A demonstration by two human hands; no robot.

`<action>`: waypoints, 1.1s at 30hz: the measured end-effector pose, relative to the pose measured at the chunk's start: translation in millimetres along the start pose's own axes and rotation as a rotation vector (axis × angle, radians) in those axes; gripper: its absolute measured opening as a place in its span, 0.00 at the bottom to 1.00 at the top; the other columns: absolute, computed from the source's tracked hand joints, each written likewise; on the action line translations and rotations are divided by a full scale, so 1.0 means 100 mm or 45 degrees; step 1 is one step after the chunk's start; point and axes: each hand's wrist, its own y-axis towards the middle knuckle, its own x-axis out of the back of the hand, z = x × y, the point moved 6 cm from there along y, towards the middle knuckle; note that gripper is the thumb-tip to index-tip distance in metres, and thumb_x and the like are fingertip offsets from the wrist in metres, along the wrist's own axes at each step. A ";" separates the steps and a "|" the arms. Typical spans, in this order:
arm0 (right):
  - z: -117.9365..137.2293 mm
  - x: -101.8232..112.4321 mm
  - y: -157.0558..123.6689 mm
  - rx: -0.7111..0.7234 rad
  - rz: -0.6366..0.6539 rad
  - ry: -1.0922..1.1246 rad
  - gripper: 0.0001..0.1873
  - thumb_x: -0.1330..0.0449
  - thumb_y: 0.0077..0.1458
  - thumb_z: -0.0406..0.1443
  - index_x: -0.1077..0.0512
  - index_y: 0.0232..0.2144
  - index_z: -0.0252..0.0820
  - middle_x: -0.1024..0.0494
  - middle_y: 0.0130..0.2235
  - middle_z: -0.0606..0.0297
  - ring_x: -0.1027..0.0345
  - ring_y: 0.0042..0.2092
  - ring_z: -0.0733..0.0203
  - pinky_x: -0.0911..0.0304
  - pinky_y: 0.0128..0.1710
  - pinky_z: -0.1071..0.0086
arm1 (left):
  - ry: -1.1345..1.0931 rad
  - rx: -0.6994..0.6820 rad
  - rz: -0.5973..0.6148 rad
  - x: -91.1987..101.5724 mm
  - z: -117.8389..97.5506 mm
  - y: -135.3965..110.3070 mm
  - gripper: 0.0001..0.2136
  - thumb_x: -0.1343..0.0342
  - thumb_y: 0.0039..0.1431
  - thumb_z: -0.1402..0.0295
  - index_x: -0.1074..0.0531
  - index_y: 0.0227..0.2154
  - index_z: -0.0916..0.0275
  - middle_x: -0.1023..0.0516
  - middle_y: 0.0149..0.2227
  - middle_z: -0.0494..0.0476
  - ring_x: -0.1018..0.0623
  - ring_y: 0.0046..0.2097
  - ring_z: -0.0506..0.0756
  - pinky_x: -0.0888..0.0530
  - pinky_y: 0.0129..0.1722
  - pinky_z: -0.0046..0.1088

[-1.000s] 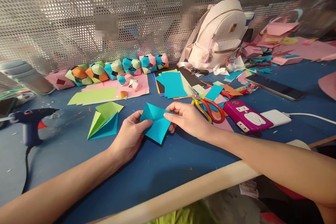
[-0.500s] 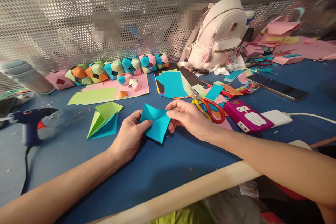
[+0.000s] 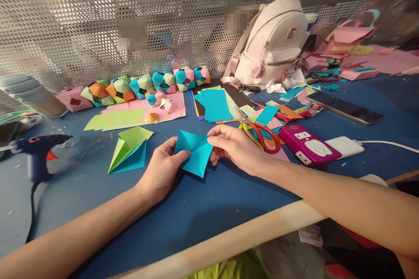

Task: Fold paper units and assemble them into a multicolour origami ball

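Note:
A folded teal paper square [image 3: 194,152] is held just above the blue table [image 3: 203,209] between both hands. My left hand [image 3: 162,172] pinches its lower left edge, thumb on top. My right hand [image 3: 234,146] pinches its right corner with thumb and fingers closed. A folded green and teal paper piece [image 3: 129,150] lies on the table to the left of my left hand.
Red-handled scissors [image 3: 262,133], a magenta power strip [image 3: 307,144] and a white power bank [image 3: 345,146] lie right of my hands. A blue glue gun [image 3: 37,152] rests at far left. Paper stacks [image 3: 212,104], folded paper balls [image 3: 144,85], a white backpack [image 3: 273,43] and a phone [image 3: 348,108] sit farther back.
The teal paper and both hands have barely shifted; the grip is the same.

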 end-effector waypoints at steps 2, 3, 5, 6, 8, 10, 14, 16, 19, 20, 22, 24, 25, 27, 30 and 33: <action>0.00 0.00 0.00 0.000 -0.011 0.005 0.08 0.40 0.50 0.36 0.35 0.31 0.40 0.28 0.20 0.71 0.31 0.22 0.67 0.33 0.23 0.72 | 0.026 -0.013 0.010 0.00 0.00 0.00 0.08 0.37 0.44 0.70 0.27 0.29 0.63 0.25 0.27 0.50 0.28 0.29 0.50 0.31 0.31 0.26; 0.00 0.01 0.00 0.007 -0.017 0.004 0.08 0.40 0.50 0.36 0.35 0.30 0.40 0.28 0.20 0.71 0.31 0.22 0.66 0.33 0.23 0.72 | 0.042 -0.021 0.016 0.00 0.00 0.00 0.07 0.37 0.45 0.70 0.27 0.29 0.63 0.26 0.27 0.49 0.28 0.29 0.50 0.31 0.30 0.26; 0.01 0.01 0.00 0.036 -0.029 -0.007 0.08 0.39 0.50 0.37 0.35 0.29 0.40 0.29 0.20 0.72 0.31 0.22 0.66 0.32 0.23 0.72 | 0.068 -0.037 0.025 0.01 0.00 0.00 0.06 0.38 0.46 0.70 0.27 0.29 0.63 0.27 0.26 0.49 0.29 0.29 0.50 0.32 0.30 0.25; 0.01 0.02 0.00 0.051 -0.035 -0.015 0.09 0.39 0.50 0.37 0.35 0.29 0.40 0.29 0.20 0.72 0.31 0.22 0.67 0.32 0.23 0.72 | 0.074 -0.043 0.029 0.01 0.00 -0.01 0.06 0.38 0.46 0.69 0.28 0.29 0.62 0.27 0.26 0.49 0.29 0.29 0.51 0.32 0.30 0.25; 0.02 0.02 0.00 0.079 -0.043 -0.030 0.09 0.38 0.49 0.37 0.35 0.28 0.40 0.29 0.20 0.72 0.31 0.22 0.67 0.32 0.23 0.72 | 0.073 -0.053 0.036 0.01 0.00 -0.02 0.06 0.38 0.48 0.68 0.28 0.28 0.62 0.27 0.26 0.49 0.29 0.29 0.51 0.32 0.30 0.25; 0.02 0.03 0.01 0.099 -0.048 -0.050 0.09 0.38 0.50 0.38 0.35 0.28 0.40 0.29 0.21 0.73 0.32 0.21 0.68 0.32 0.23 0.72 | 0.069 -0.067 0.042 0.00 -0.01 -0.02 0.06 0.38 0.48 0.66 0.28 0.28 0.62 0.26 0.27 0.49 0.29 0.29 0.50 0.32 0.30 0.26; 0.04 0.02 0.00 0.130 -0.043 -0.108 0.08 0.39 0.51 0.37 0.35 0.28 0.40 0.29 0.21 0.72 0.32 0.22 0.68 0.32 0.23 0.72 | 0.093 -0.085 0.046 0.00 -0.01 -0.02 0.06 0.38 0.49 0.66 0.27 0.29 0.62 0.25 0.28 0.50 0.29 0.29 0.51 0.31 0.31 0.26; 0.05 0.02 -0.01 0.146 -0.038 -0.130 0.08 0.40 0.52 0.37 0.35 0.29 0.40 0.29 0.21 0.72 0.32 0.22 0.68 0.32 0.24 0.72 | 0.114 -0.084 0.044 0.01 0.00 -0.02 0.06 0.39 0.49 0.66 0.27 0.29 0.62 0.25 0.28 0.50 0.29 0.29 0.51 0.31 0.31 0.25; 0.06 0.02 -0.02 0.173 -0.036 -0.160 0.07 0.41 0.53 0.37 0.35 0.29 0.40 0.29 0.21 0.72 0.32 0.22 0.68 0.33 0.24 0.72 | 0.151 -0.094 0.051 0.02 0.01 -0.02 0.06 0.40 0.50 0.66 0.27 0.29 0.62 0.26 0.27 0.50 0.30 0.29 0.50 0.32 0.30 0.25; 0.06 0.02 -0.02 0.181 -0.038 -0.173 0.07 0.41 0.53 0.37 0.35 0.29 0.40 0.29 0.21 0.72 0.31 0.22 0.68 0.33 0.24 0.72 | 0.163 -0.102 0.052 0.02 0.01 -0.02 0.05 0.40 0.51 0.66 0.27 0.29 0.62 0.27 0.27 0.50 0.30 0.29 0.50 0.32 0.30 0.25; 0.08 0.02 -0.02 0.201 -0.046 -0.201 0.06 0.41 0.53 0.37 0.34 0.29 0.41 0.29 0.21 0.72 0.31 0.22 0.68 0.33 0.25 0.72 | 0.180 -0.110 0.052 0.02 0.00 -0.03 0.05 0.40 0.52 0.66 0.27 0.29 0.61 0.27 0.27 0.49 0.30 0.29 0.50 0.32 0.30 0.25; 0.09 0.03 -0.03 0.222 -0.058 -0.228 0.06 0.41 0.53 0.37 0.34 0.29 0.41 0.29 0.21 0.73 0.31 0.22 0.68 0.34 0.25 0.73 | 0.174 -0.102 0.059 0.01 -0.01 -0.03 0.05 0.41 0.53 0.65 0.27 0.28 0.61 0.26 0.27 0.49 0.29 0.29 0.51 0.31 0.31 0.26; 0.09 0.03 -0.03 0.232 -0.063 -0.236 0.06 0.41 0.53 0.37 0.33 0.29 0.41 0.29 0.21 0.73 0.31 0.22 0.68 0.34 0.24 0.73 | 0.164 -0.095 0.066 0.01 -0.01 -0.04 0.06 0.41 0.53 0.64 0.27 0.28 0.61 0.25 0.27 0.50 0.28 0.30 0.51 0.31 0.32 0.26; 0.10 0.03 -0.04 0.244 -0.066 -0.245 0.05 0.41 0.53 0.37 0.33 0.30 0.41 0.29 0.21 0.73 0.31 0.22 0.68 0.34 0.24 0.73 | 0.148 -0.080 0.081 -0.01 -0.01 -0.04 0.06 0.42 0.54 0.64 0.25 0.29 0.61 0.24 0.28 0.51 0.27 0.30 0.52 0.30 0.34 0.27; 0.12 0.02 -0.04 0.255 -0.056 -0.258 0.04 0.42 0.54 0.36 0.33 0.31 0.41 0.29 0.21 0.73 0.31 0.22 0.68 0.34 0.24 0.74 | 0.150 -0.076 0.085 -0.01 0.00 -0.04 0.07 0.41 0.54 0.63 0.24 0.31 0.61 0.23 0.28 0.52 0.27 0.31 0.52 0.29 0.35 0.28; 0.13 0.02 -0.04 0.252 -0.065 -0.286 0.04 0.42 0.54 0.35 0.33 0.32 0.40 0.29 0.21 0.73 0.31 0.22 0.68 0.34 0.24 0.74 | 0.181 -0.082 0.078 0.00 0.00 -0.04 0.08 0.41 0.54 0.62 0.23 0.33 0.61 0.23 0.29 0.52 0.28 0.31 0.52 0.30 0.34 0.27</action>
